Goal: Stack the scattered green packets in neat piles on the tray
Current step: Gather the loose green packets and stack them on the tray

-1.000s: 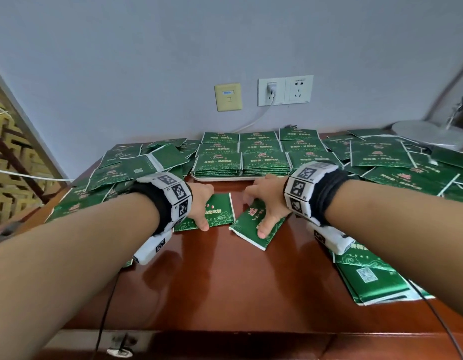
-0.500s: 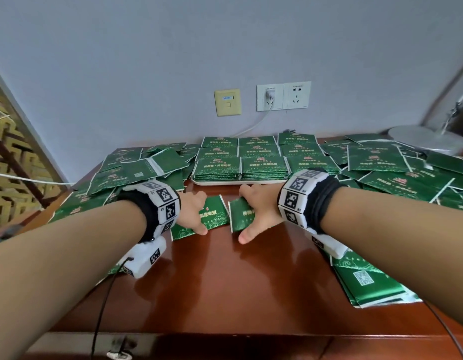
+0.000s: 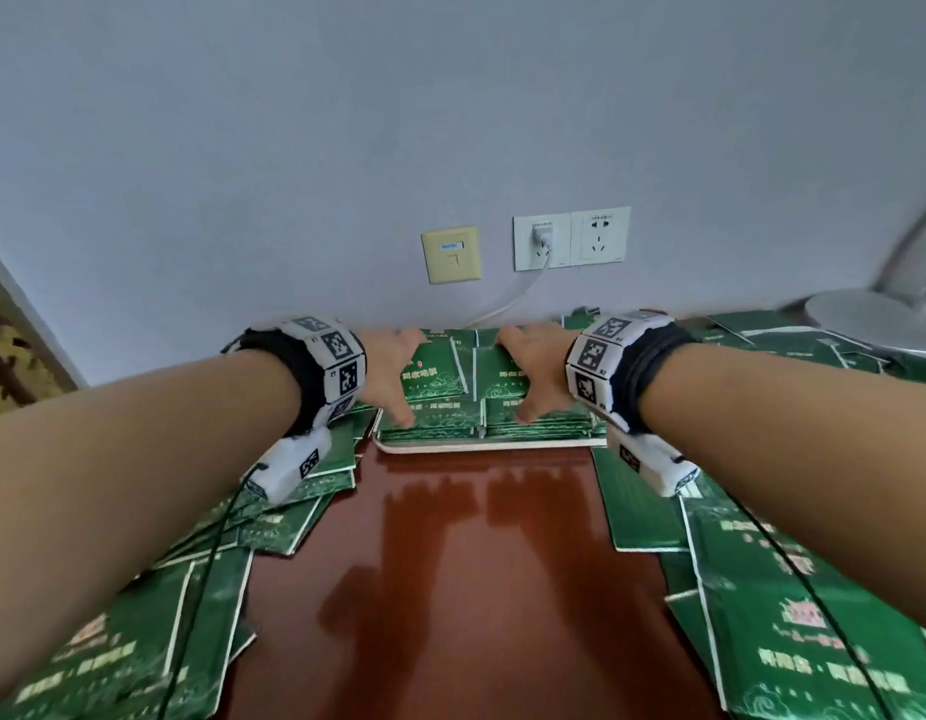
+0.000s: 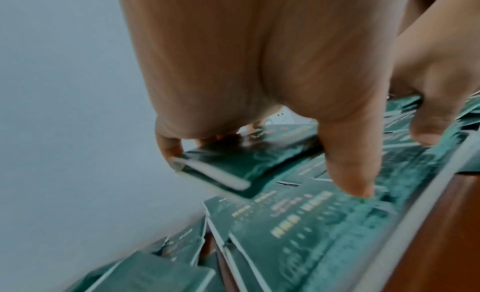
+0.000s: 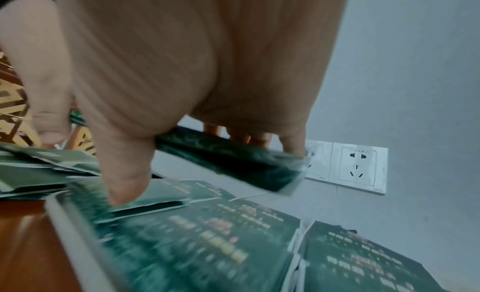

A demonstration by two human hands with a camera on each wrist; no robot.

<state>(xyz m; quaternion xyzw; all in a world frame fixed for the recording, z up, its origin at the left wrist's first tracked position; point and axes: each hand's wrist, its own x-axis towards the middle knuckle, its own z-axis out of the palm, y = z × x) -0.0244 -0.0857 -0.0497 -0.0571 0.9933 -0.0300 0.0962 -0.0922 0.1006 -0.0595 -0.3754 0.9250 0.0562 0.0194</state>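
Observation:
Each hand holds one green packet over the white tray, whose neat green piles stand against the wall. My left hand grips the left packet between the fingers at its far edge and the thumb at its near edge, as the left wrist view shows of this packet. My right hand grips the right packet the same way, and the right wrist view shows its packet hanging slightly tilted above the piles.
Loose green packets lie in heaps at the left and right of the brown wooden tabletop. A grey lamp base stands at the back right. Wall sockets with a plugged cable sit just behind the tray.
Both hands picked a packet each off the table in front of the tray and carried them forward and up over the tray's piles.

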